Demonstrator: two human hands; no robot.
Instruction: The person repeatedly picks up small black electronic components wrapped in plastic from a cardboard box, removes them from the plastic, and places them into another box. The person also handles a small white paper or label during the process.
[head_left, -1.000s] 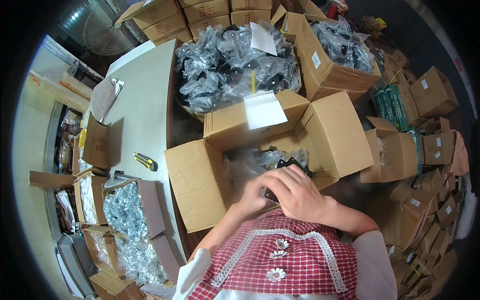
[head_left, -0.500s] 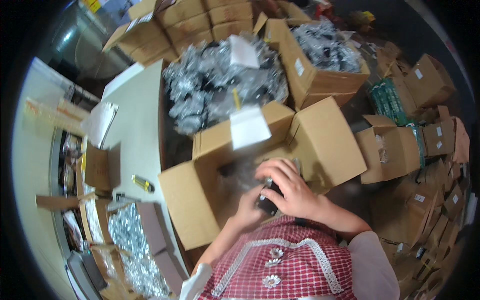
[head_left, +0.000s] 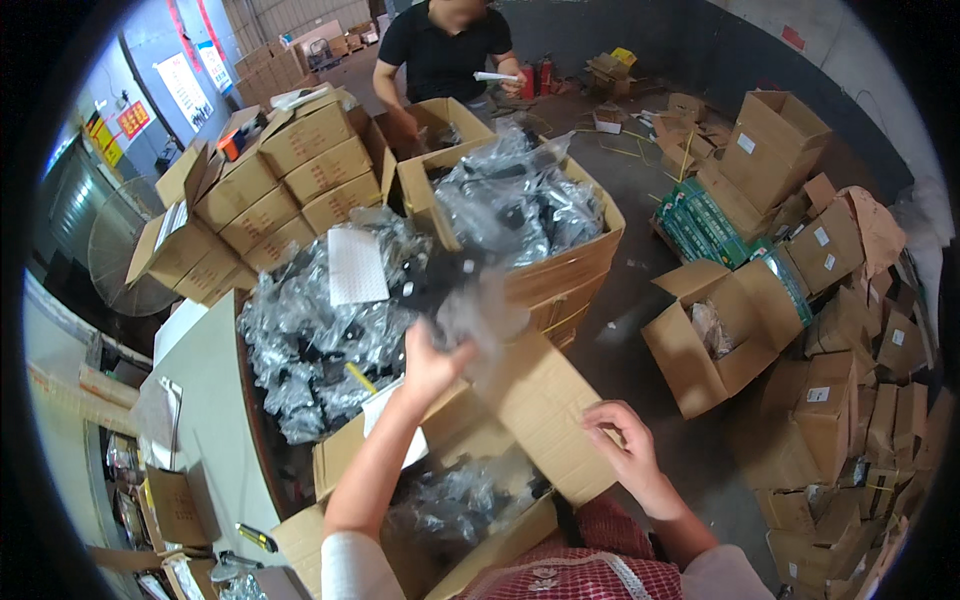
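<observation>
While the right hand (head_left: 625,455) rests open on a flap of the open cardboard box (head_left: 545,420) before the person, the left hand (head_left: 432,362) grips a blurred clear plastic bag (head_left: 480,310) above that box.

I'm seeing matt brown cardboard on the open box (head_left: 540,420) and glossy, crinkled clear plastic on the bagged parts (head_left: 320,340).

Open box (head_left: 440,480) set nearest, bagged parts (head_left: 320,340) heaped behind it, full box (head_left: 520,220) placed further right, table (head_left: 210,400) at left.
</observation>
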